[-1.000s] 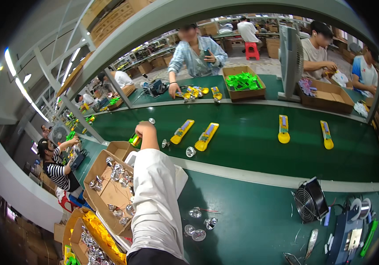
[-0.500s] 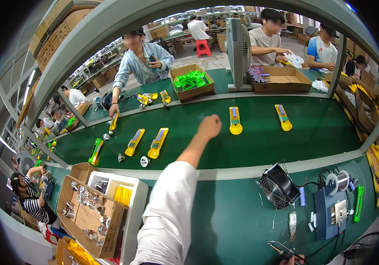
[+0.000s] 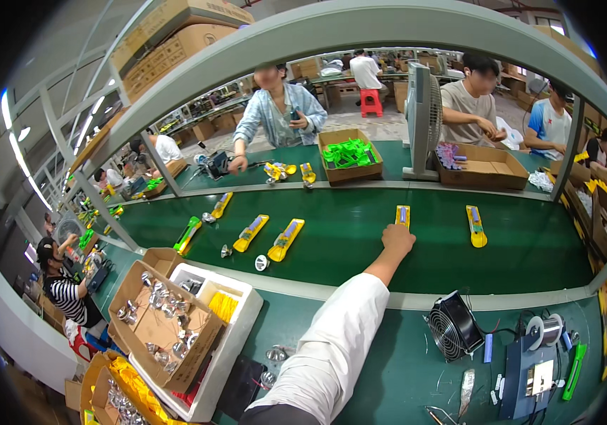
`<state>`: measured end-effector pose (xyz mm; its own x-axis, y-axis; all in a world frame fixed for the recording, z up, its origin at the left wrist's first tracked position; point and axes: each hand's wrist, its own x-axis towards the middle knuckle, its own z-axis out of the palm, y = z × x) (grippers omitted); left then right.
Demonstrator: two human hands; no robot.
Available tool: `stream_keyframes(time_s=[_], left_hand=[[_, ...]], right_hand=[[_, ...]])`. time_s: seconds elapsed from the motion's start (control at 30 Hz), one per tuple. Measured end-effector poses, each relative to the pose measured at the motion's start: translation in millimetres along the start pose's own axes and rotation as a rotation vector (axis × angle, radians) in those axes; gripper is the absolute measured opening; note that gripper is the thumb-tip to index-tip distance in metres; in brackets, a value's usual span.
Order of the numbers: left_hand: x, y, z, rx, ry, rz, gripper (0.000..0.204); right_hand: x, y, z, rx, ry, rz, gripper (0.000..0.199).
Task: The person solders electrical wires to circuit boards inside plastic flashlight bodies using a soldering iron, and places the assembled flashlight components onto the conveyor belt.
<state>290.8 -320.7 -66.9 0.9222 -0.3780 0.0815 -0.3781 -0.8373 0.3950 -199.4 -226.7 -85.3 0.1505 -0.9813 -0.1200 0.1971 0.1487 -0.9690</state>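
My left hand (image 3: 398, 241), at the end of a white sleeve, reaches far over the green belt. Its fingers are closed over the lower end of a yellow flashlight housing (image 3: 403, 213); the grip itself is hidden beneath the hand. A lilac battery cell shows in the housing's top end. To the right lies another yellow housing (image 3: 476, 227) with a cell inside. Left of my arm, two more housings (image 3: 252, 234) (image 3: 286, 241) lie tilted near silver reflectors (image 3: 262, 263). My right hand is out of sight; a soldering iron's tip (image 3: 433, 414) shows at the lower edge.
A carton of reflectors (image 3: 211, 327) sits on a white foam box (image 3: 248, 312) at left. A black fan (image 3: 452, 327), blue soldering unit (image 3: 526, 386) and solder spool (image 3: 545, 330) stand at right. Across the belt, a person (image 3: 278, 117) stands beside a carton of green parts (image 3: 349, 170).
My left hand has moved onto the yellow housing. The view has shifted, and my right hand has left the picture. The person opposite has let go of a yellow housing and drawn the hand back.
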Motion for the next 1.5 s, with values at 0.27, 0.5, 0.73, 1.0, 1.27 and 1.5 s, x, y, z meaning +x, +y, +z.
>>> stream_keyframes(time_s=[0.27, 0.5, 0.73, 1.0, 1.27, 1.5], left_hand=[[-106, -25, -83, 0.219, -0.277, 0.235, 0.031], [-313, -64, -134, 0.276, -0.297, 0.356, 0.038], [-444, -85, -128, 0.076, -0.310, 0.183, 0.038], [-456, -114, -163, -0.208, -0.039, 0.157, 0.031], [-412, -173, -181, -0.178, 0.223, 0.021, 0.013], [-374, -154, -152, 0.212, 0.065, 0.002, 0.019]], right_hand=[[21, 20, -34, 0.183, 0.026, 0.548, 0.015], [2, -11, -1, 0.156, -0.127, -0.047, 0.018], [-7, -8, -3, 0.238, -0.141, -0.013, 0.015], [-8, -7, -5, 0.263, -0.075, 0.016, 0.016], [-5, -3, -12, 0.243, -0.076, -0.023, 0.016], [-8, -6, -2, 0.248, -0.034, -0.054, 0.015]])
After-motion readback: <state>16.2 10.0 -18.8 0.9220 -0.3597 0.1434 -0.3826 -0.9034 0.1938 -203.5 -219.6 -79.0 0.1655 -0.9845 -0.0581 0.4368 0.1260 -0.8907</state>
